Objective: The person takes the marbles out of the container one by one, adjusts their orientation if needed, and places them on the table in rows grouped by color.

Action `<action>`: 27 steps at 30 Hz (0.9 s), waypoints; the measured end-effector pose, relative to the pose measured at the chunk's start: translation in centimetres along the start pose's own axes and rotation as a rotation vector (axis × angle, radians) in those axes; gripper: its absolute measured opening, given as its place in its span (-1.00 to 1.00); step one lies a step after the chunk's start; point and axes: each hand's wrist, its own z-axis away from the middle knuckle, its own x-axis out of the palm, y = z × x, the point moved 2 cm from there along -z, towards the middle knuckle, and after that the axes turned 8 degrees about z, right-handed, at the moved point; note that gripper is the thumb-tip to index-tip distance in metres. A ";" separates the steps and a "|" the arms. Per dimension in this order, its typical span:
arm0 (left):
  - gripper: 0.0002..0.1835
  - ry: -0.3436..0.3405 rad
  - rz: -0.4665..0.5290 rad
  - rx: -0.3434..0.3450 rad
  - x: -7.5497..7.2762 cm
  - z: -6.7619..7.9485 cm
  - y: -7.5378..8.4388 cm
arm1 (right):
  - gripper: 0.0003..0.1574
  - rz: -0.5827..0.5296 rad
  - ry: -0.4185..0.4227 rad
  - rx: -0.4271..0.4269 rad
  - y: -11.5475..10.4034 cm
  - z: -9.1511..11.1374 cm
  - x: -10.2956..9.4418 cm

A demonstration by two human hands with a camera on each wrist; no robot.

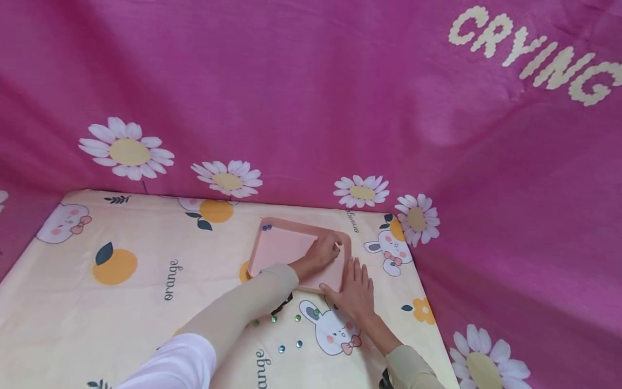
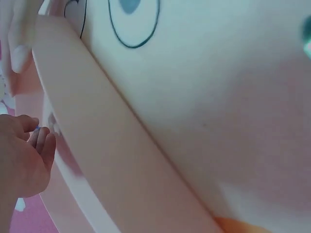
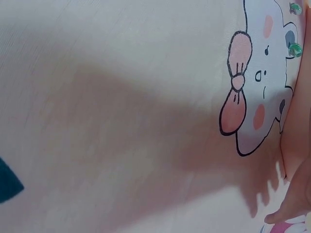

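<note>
A shallow pink tray (image 1: 286, 254) lies on the tablecloth. My left hand (image 1: 320, 253) is over its right part, thumb and fingers pinching a small blue bead (image 2: 37, 127); most of the bead is hidden by the fingertips. My right hand (image 1: 357, 294) rests with straight, spread fingers at the tray's near right corner, the thumb along the near rim. Two dark blue beads (image 1: 266, 227) sit together in the tray's far left corner.
Several green beads (image 1: 298, 318) lie on the tablecloth (image 1: 204, 281) in front of the tray, some close to the left forearm. Nearer to me are two blue beads (image 1: 299, 343). A pink curtain (image 1: 291, 108) rises behind the table and along its right side.
</note>
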 end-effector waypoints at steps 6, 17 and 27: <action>-0.80 0.011 0.062 0.030 -0.9 1.6 0.2 | 0.43 0.010 0.040 -0.009 0.0 0.0 -0.1; -0.79 -0.015 0.213 0.037 -5.3 6.1 0.3 | 0.40 0.009 0.052 -0.033 -0.2 -0.1 0.0; -0.80 -0.102 0.264 0.005 -9.2 12.5 -0.7 | 0.39 0.011 0.058 -0.023 0.0 0.0 0.0</action>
